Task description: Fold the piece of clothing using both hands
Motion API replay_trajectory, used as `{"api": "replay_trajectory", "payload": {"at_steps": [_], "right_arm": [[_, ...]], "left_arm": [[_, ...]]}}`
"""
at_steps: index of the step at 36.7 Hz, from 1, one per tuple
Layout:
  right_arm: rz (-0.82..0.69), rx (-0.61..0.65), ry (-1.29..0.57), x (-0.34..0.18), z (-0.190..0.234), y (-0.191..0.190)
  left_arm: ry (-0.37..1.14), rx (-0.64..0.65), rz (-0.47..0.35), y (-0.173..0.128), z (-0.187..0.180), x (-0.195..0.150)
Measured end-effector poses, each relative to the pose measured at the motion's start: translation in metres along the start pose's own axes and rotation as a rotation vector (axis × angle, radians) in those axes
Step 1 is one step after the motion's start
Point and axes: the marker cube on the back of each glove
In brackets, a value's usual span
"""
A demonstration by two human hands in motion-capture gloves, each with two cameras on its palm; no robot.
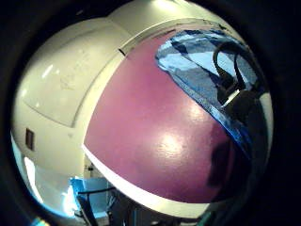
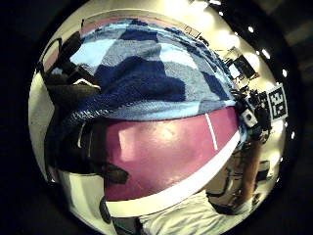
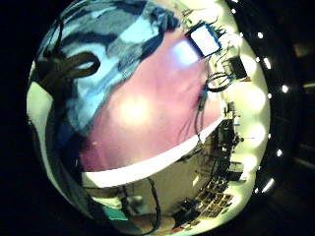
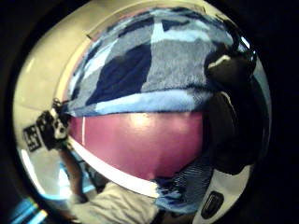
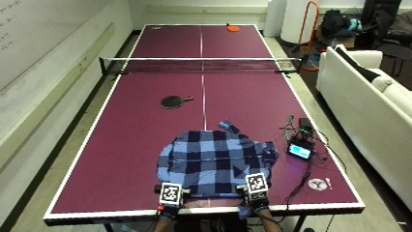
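woven plaid shirt (image 5: pixel 215 162), hem seemingly pinched by left hand (image 5: pixel 170 199) and right hand (image 5: pixel 256 191).

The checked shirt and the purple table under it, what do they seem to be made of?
The shirt looks like soft woven cloth, perhaps flannel: it rumples and shows a fuzzy nap in the palm views. The table looks like hard painted board with a smooth semi-gloss finish that reflects lights.

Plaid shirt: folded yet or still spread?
Mostly spread. The plaid shirt lies flat on the table, a sleeve bunched at one side; left hand and right hand at its near hem.
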Motion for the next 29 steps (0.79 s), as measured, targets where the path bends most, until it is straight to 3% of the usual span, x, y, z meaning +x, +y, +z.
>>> {"api": "replay_trajectory", "payload": {"at_steps": [3, 7, 14, 22, 26, 29], "right_arm": [[-0.101, -0.151, -0.052, 0.005, -0.007, 0.023], [-0.204, -0.307, -0.144, 0.017, -0.061, 0.045], [-0.269, -0.387, -0.273, 0.036, -0.151, 0.039], [-0.203, -0.333, -0.247, 0.037, -0.185, -0.045], [-0.148, -0.362, -0.186, 0.031, -0.156, -0.119], [-0.097, -0.404, -0.114, 0.022, -0.137, -0.168]], "left_arm": [[0.010, -0.048, 0.018, 0.015, -0.022, -0.009], [0.080, -0.129, 0.061, 0.025, -0.054, -0.018], [0.205, -0.260, 0.131, 0.015, -0.130, -0.030], [0.101, -0.353, 0.095, -0.059, -0.150, -0.046], [0.055, -0.401, 0.033, -0.106, -0.146, -0.045], [-0.005, -0.445, -0.011, -0.139, -0.115, -0.045]]}}
